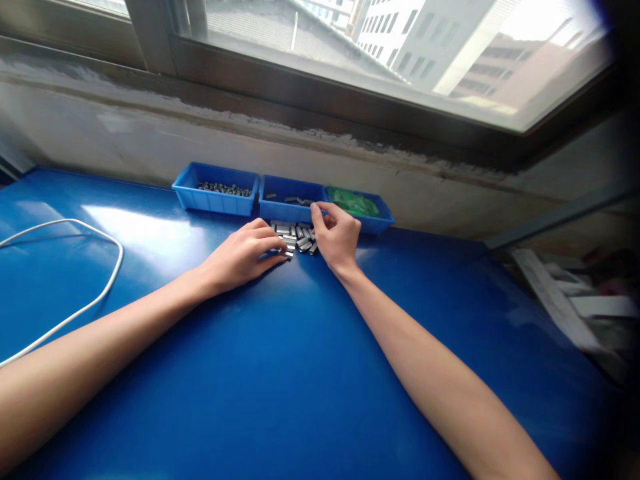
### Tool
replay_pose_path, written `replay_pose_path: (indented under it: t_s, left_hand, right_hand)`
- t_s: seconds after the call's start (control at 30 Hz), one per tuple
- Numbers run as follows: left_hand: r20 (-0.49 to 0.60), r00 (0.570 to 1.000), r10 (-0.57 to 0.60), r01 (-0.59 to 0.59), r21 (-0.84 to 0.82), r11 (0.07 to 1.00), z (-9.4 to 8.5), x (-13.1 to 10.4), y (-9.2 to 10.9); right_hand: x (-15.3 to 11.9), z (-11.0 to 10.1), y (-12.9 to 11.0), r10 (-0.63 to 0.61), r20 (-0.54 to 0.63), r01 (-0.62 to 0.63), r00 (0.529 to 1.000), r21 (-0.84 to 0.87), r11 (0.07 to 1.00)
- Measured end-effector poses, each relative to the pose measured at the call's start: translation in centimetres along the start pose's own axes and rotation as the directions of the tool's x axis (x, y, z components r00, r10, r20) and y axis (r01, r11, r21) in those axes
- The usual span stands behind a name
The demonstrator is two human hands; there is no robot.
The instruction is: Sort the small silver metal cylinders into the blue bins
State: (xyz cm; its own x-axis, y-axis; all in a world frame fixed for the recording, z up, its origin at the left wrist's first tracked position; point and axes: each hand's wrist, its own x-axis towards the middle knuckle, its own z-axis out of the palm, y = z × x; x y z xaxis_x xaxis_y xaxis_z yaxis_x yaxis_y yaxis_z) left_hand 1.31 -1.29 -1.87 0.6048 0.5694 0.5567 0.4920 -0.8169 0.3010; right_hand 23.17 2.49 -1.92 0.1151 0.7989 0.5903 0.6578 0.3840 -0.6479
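A pile of short silver metal cylinders (304, 239) lies on the blue table in front of the middle bin (290, 212). At the pile's left side, my left hand (245, 250) is curled, its thumb and fingers close together against the nearest pieces. Something small and shiny shows between those fingertips, too small to name. My right hand (340, 237) is closed in a pinch over the front rim of the middle bin, to the right of the pile. A few dark cylinders (295, 200) lie inside that bin, one right beside the pinching fingertips. Whatever the right fingers hold is hidden.
On the left, another blue bin (215, 202) contains many small metal parts. The right-hand bin (383, 217) holds green plastic-wrapped items (354, 201). A white cable (113, 277) loops over the table (280, 380) at left. Behind the bins rise a wall and window.
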Motion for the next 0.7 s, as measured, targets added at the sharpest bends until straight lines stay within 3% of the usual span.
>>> replay_pose_path:
  t_s: [0.23,0.4,0.57,0.7]
  left_hand:
    - [0.04,0.999,-0.025,0.025,-0.013,1.0,-0.01,0.02,0.14]
    - [-0.007,0.991,-0.132,0.129,-0.178,0.976,-0.28,0.09,0.25]
    - [-0.044,0.915,-0.401,0.329,-0.495,0.805,-0.74,0.57,0.32]
    - [-0.035,0.842,-0.538,0.395,-0.64,0.659,-0.95,0.74,0.05]
  right_hand:
    - [0.01,0.0,-0.05,-0.019,0.005,0.019,1.0,0.022,1.0]
    - [-0.06,0.02,0.03,-0.054,0.016,0.054,0.998,0.041,0.998]
    - [-0.44,-0.03,-0.41,-0.173,0.074,0.172,0.982,0.029,0.985]
    - [-0.96,-0.18,-0.83,-0.295,0.172,0.291,0.94,0.047,0.956]
